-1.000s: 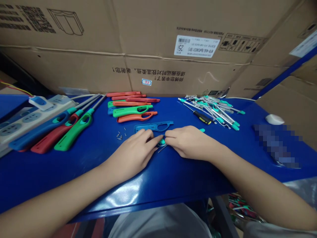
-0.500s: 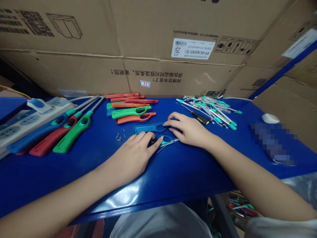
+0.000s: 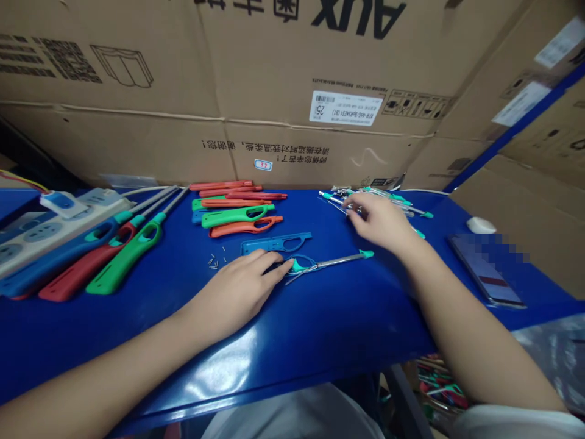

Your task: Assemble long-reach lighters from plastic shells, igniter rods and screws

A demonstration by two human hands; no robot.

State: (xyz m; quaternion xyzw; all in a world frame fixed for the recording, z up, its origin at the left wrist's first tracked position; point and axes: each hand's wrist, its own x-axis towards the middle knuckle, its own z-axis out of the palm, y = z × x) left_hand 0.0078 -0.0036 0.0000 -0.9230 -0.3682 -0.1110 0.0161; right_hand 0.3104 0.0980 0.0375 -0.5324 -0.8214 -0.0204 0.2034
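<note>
My left hand (image 3: 247,280) is closed on a blue lighter handle half (image 3: 305,261), pressing it to the table. A teal trigger, thin wires and a metal tube (image 3: 342,261) with a teal tip lie in that half, pointing right. Just behind it rests the other blue handle half (image 3: 276,242). At the back right, my right hand (image 3: 381,219) has its fingers curled down over the screwdriver (image 3: 337,208). Only the thin shaft shows; the hand hides the handle. Beside it lies a pile of metal lighter tubes (image 3: 414,207) with teal ends, partly covered by the hand.
Small metal pins (image 3: 214,262) lie left of my left hand. Red, orange and green handle shells (image 3: 237,214) are stacked behind. Three assembled lighters (image 3: 123,259) lie beside a power strip (image 3: 50,228). A phone (image 3: 487,271) and white mouse (image 3: 481,225) are at right; a cardboard wall (image 3: 159,134) stands behind.
My right hand has left the blue handle parts and moved back and right to the screwdriver, uncovering the metal tube. My left hand stays on the handle half. The view has shifted slightly.
</note>
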